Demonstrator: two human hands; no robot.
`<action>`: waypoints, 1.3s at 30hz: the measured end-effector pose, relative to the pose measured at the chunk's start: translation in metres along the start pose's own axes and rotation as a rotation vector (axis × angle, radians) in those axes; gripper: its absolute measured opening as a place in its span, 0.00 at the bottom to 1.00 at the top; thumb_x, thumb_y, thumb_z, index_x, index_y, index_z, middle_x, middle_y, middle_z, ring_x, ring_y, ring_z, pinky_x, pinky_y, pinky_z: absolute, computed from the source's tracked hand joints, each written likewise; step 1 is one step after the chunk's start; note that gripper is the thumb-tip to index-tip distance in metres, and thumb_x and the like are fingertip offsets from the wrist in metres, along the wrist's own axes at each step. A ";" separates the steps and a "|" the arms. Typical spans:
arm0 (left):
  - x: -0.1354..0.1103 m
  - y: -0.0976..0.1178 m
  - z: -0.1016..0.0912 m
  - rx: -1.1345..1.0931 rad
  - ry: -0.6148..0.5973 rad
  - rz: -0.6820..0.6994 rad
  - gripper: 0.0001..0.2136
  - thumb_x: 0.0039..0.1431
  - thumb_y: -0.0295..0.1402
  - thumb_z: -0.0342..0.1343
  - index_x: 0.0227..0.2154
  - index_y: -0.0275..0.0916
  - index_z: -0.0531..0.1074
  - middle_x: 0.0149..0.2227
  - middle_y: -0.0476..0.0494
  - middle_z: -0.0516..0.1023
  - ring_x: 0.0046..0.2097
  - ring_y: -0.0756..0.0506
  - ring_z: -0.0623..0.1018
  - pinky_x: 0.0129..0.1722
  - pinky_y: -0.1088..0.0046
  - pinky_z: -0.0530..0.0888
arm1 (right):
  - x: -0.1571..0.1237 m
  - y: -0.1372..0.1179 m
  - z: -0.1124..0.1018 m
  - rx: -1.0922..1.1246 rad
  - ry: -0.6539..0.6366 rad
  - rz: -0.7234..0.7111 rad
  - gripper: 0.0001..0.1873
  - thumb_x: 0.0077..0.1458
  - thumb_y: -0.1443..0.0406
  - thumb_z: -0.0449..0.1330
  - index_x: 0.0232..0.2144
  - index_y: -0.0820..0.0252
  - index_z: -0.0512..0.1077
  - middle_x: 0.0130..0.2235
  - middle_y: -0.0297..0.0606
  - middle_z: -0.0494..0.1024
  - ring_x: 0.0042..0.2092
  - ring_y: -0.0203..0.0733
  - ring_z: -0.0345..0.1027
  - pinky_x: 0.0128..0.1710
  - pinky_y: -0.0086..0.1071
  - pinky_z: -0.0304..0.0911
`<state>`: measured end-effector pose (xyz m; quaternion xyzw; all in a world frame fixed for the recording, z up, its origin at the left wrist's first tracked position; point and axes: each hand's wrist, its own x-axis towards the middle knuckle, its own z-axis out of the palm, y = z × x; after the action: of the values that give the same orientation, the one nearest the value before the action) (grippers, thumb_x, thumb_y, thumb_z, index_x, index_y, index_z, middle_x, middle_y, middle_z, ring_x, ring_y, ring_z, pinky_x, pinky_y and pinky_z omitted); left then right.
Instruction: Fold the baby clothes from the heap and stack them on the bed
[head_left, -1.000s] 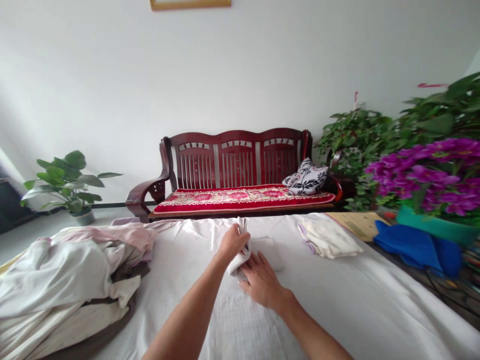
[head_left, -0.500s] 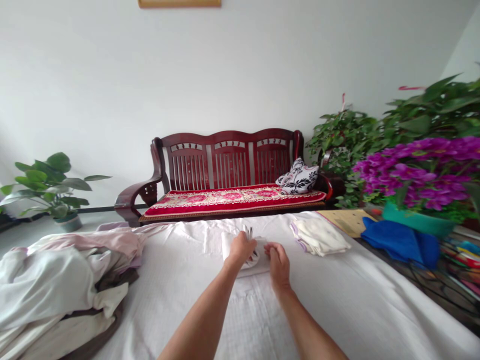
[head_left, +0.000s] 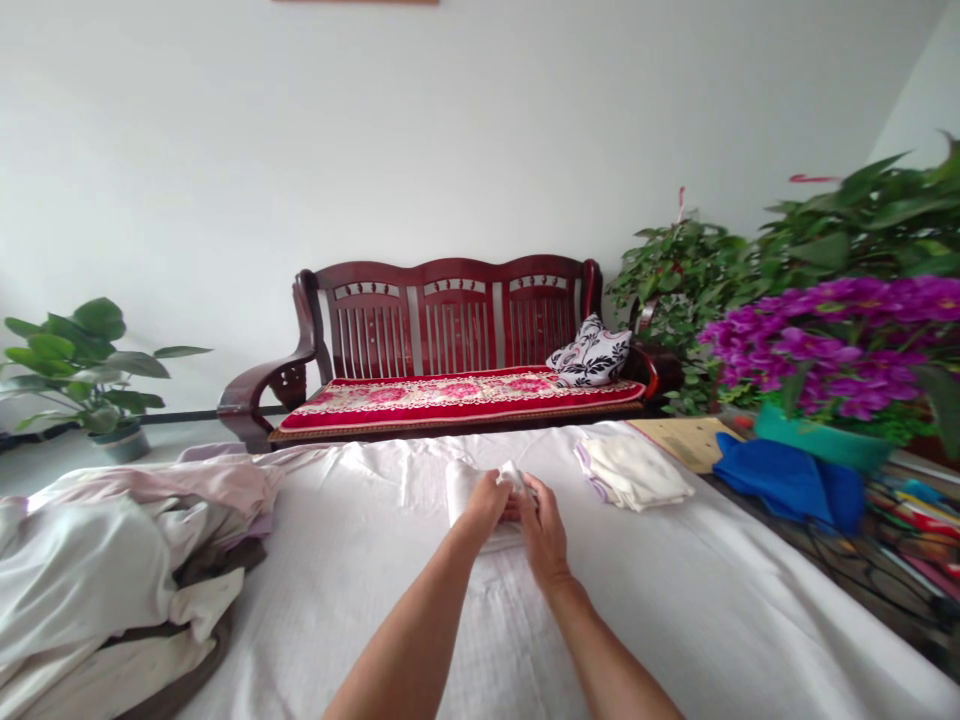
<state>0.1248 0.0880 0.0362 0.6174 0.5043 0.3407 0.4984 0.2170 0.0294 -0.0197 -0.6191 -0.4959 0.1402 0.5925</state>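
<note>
Left hand [head_left: 487, 502]: grip closed on white cloth [head_left: 460, 488]. Right hand [head_left: 546, 535]: fingers bent against the same cloth; cannot tell whether its grip pinches. White cloth: one, partly folded, partly hidden by the hands, near the middle of the far edge of the draped counter [head_left: 675, 610]. Cream cloth [head_left: 641, 472]: one, folded, near the far right corner. Blue cloth [head_left: 791, 482]: one, crumpled, beyond the drape at the right edge. Laundry [head_left: 90, 560]: one heap, left edge. Sofa [head_left: 457, 268]: one, wooden, past the far edge, bearing a cushion [head_left: 596, 358].
</note>
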 end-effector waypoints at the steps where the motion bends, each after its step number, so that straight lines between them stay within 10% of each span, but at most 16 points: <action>1: -0.002 0.000 -0.004 -0.011 0.001 0.008 0.18 0.61 0.28 0.48 0.53 0.34 0.70 0.35 0.41 0.83 0.39 0.44 0.82 0.39 0.72 0.75 | 0.001 0.001 0.000 -0.035 0.001 -0.013 0.26 0.61 0.52 0.51 0.55 0.59 0.68 0.56 0.48 0.73 0.58 0.50 0.66 0.60 0.44 0.61; 9: -0.024 -0.029 -0.044 0.381 0.280 0.294 0.26 0.59 0.27 0.49 0.62 0.36 0.64 0.64 0.34 0.66 0.68 0.37 0.60 0.68 0.59 0.54 | 0.007 0.016 -0.002 -0.309 0.012 -0.059 0.27 0.53 0.67 0.48 0.55 0.61 0.70 0.54 0.48 0.75 0.56 0.52 0.67 0.58 0.46 0.61; 14: -0.026 -0.056 -0.037 0.446 0.297 0.171 0.34 0.58 0.29 0.53 0.67 0.28 0.52 0.67 0.23 0.59 0.70 0.34 0.57 0.67 0.60 0.55 | 0.008 0.016 -0.001 -0.484 -0.031 -0.029 0.29 0.55 0.70 0.46 0.58 0.60 0.68 0.56 0.48 0.75 0.55 0.52 0.69 0.56 0.44 0.62; 21: -0.021 -0.038 -0.046 -0.251 0.197 -0.134 0.30 0.48 0.36 0.65 0.55 0.32 0.67 0.50 0.30 0.78 0.54 0.35 0.76 0.48 0.64 0.74 | 0.008 0.020 -0.003 -0.446 -0.056 -0.014 0.30 0.56 0.69 0.45 0.59 0.60 0.67 0.56 0.48 0.75 0.56 0.52 0.69 0.56 0.45 0.64; 28: -0.036 -0.026 -0.052 -0.389 0.060 -0.045 0.17 0.40 0.35 0.65 0.35 0.35 0.74 0.28 0.45 0.79 0.32 0.44 0.77 0.31 0.72 0.72 | 0.014 0.035 -0.002 -0.044 0.035 0.050 0.36 0.47 0.65 0.51 0.61 0.58 0.64 0.59 0.48 0.72 0.53 0.50 0.71 0.53 0.45 0.69; 32: -0.050 -0.020 -0.065 -0.415 -0.021 0.170 0.21 0.40 0.33 0.64 0.41 0.36 0.74 0.33 0.47 0.79 0.36 0.45 0.76 0.35 0.74 0.71 | 0.021 0.013 -0.018 0.212 -0.143 0.135 0.47 0.39 0.66 0.53 0.65 0.59 0.58 0.63 0.48 0.69 0.58 0.54 0.68 0.52 0.45 0.69; 39: -0.068 -0.014 -0.097 -0.335 -0.140 0.233 0.25 0.37 0.35 0.69 0.43 0.37 0.76 0.36 0.46 0.80 0.37 0.44 0.75 0.36 0.75 0.70 | 0.016 -0.029 -0.047 0.587 -0.634 0.221 0.33 0.38 0.67 0.59 0.51 0.63 0.73 0.47 0.44 0.82 0.50 0.56 0.74 0.50 0.46 0.68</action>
<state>0.0138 0.0485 0.0549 0.6022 0.3303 0.4313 0.5850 0.2468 0.0084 0.0247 -0.4005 -0.5233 0.5204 0.5431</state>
